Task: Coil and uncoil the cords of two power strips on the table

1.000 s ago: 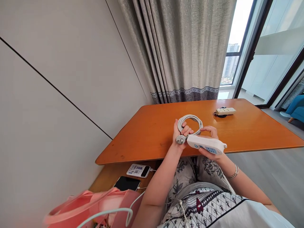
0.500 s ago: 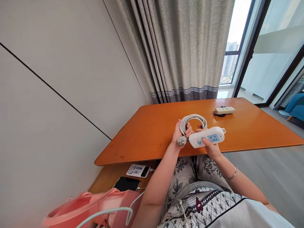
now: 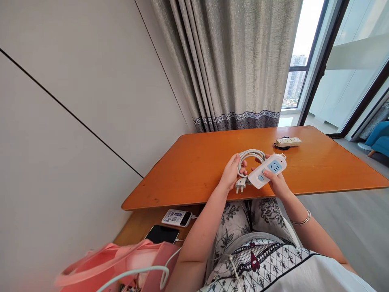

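Above the near edge of one table (image 3: 182,170), the left hand (image 3: 229,173) has fingers closed around one coiled cable (image 3: 250,152) with one plug (image 3: 240,183); the right hand (image 3: 277,182) has fingers clamped on one white power strip (image 3: 271,164). Farther, one cream power strip (image 3: 288,142) lies there.

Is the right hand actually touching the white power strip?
Touching: the head view shows the right hand with its thumb lying on the white power strip.
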The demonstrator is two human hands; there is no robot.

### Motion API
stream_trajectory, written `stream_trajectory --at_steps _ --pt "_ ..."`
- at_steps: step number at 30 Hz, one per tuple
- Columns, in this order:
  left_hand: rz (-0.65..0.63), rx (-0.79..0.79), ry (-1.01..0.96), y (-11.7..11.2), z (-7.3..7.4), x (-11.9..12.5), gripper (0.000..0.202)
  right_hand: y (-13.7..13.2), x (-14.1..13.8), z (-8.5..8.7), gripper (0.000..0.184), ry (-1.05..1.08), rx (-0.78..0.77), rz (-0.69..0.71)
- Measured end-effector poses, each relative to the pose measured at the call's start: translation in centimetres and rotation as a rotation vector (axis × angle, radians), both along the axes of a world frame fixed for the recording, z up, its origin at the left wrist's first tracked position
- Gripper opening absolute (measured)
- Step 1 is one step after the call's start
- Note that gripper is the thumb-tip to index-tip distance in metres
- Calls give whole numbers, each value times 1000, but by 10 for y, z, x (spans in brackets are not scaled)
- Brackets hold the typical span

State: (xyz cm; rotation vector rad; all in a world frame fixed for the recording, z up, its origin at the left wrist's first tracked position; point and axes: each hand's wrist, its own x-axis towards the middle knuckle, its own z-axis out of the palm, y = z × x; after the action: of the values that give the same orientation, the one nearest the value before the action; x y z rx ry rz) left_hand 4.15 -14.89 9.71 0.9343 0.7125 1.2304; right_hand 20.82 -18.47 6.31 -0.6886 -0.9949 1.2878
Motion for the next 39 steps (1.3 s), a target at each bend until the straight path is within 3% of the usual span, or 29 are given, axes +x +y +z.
stream_trajectory --at_steps 3,9,14,17,19,24,27,33,39 --pt "-30 65 73 0 -2 1 30 1 3 -5 85 -110 15 -27" --pt "-258 160 230 3 -3 -3 27 -3 7 4 78 -280 127 22" --pt "-379 159 291 2 -3 -5 34 1 15 15 40 -467 62 110" --pt "-419 68 259 5 -4 -4 38 6 17 13 36 -476 -12 118" --pt "-402 -26 174 10 -5 -4 39 9 15 8 38 -385 -40 31" --pt "-158 -124 -138 16 -17 -3 44 23 9 -8 43 -87 -129 -265" --pt "-197 -147 -207 8 -31 8 41 31 7 -15 48 113 -155 -366" --pt "-95 -27 -176 -5 -47 39 56 30 0 -21 50 259 -144 -317" --pt "-37 -1 -142 -1 -48 42 43 25 -1 -25 48 287 -214 -223"
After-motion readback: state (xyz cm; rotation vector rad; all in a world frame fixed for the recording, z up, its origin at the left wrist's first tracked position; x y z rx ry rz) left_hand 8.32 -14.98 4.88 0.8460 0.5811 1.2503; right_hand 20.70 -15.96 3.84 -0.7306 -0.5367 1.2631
